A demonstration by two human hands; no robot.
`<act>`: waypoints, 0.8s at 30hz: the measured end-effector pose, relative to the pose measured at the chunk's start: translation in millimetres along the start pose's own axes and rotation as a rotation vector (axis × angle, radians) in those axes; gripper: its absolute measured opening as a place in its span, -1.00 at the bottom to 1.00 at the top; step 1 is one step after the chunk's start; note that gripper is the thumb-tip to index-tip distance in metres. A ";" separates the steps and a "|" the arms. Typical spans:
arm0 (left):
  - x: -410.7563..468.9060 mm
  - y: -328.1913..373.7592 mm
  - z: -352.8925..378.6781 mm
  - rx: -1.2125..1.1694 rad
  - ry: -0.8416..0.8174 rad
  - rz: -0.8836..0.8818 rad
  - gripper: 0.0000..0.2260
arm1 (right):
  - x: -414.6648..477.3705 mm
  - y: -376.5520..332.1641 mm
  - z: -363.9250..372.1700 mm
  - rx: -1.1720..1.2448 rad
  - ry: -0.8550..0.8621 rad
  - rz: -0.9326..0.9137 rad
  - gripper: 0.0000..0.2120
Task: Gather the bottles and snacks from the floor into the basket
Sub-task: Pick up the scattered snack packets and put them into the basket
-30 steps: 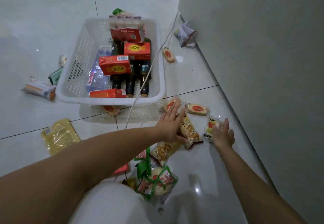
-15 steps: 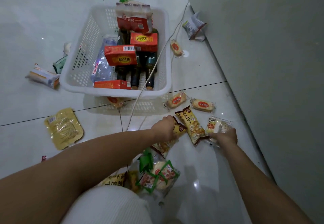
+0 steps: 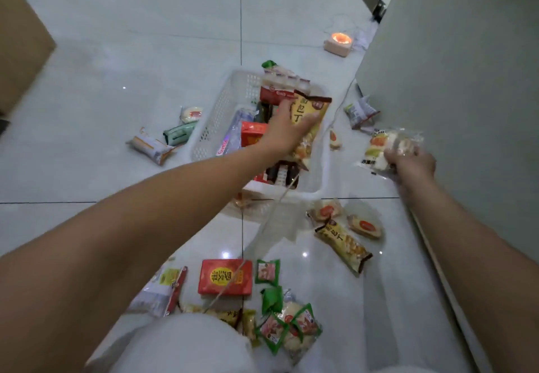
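Note:
My left hand (image 3: 284,130) grips a yellow-brown snack bag (image 3: 309,113) and holds it over the white basket (image 3: 215,127). The basket holds dark bottles, red boxes and a clear water bottle. My right hand (image 3: 408,162) is closed on a clear snack packet (image 3: 385,145), raised to the right of the basket. On the floor lie a matching yellow snack bag (image 3: 344,245), two small round cakes (image 3: 325,210), a red box (image 3: 225,277) and green-wrapped snacks (image 3: 287,323).
A grey wall or cabinet (image 3: 455,81) runs along the right. A thin cord (image 3: 335,116) crosses the basket. More packets (image 3: 151,146) lie left of the basket, one (image 3: 360,111) by the wall. A glowing small device (image 3: 339,43) sits far back.
Both hands closed on snacks on the floor and lifted them. My left hand carried the yellow bag up over the basket; my right hand rose with the clear packet.

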State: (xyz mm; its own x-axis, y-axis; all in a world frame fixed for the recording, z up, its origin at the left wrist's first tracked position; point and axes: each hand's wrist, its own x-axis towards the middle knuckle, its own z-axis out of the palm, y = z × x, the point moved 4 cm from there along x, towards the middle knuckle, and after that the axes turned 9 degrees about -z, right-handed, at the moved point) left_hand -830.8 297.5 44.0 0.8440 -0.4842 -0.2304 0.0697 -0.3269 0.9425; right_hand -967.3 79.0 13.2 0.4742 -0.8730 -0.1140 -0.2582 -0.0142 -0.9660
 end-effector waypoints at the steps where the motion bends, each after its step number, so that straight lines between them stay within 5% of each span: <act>1: 3.6 -0.3 -23.6 0.030 0.106 -0.005 -0.55 | -1.7 -16.6 21.2 0.054 -0.046 -0.011 -0.64; 7: 15.3 -78.7 -109.7 0.151 0.277 -0.285 -0.39 | -36.5 -40.7 137.8 0.029 -0.386 0.067 -0.82; 12: 20.5 -95.0 -117.8 0.260 0.268 -0.323 -0.37 | -61.2 -20.9 193.2 -0.019 -0.535 0.067 -0.62; 18: 32.1 -92.8 -111.0 0.464 0.204 -0.330 -0.28 | -60.2 1.2 211.4 -0.208 -0.559 0.053 -0.46; 20: 30.6 -99.9 -109.1 0.598 0.192 -0.336 -0.25 | -52.1 3.2 202.0 -0.435 -0.495 -0.083 -0.35; 24: 25.1 -121.2 -113.0 0.747 0.266 -0.244 -0.30 | -38.3 -9.4 159.2 -0.673 -0.281 -0.342 -0.48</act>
State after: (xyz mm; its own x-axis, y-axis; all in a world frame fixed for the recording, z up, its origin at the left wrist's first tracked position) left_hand -758.0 416.6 -48.7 0.9551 -0.1524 -0.2540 -0.0251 -0.8961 0.4432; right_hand -849.0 190.2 -10.3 0.7896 -0.6132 0.0217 -0.4700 -0.6272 -0.6211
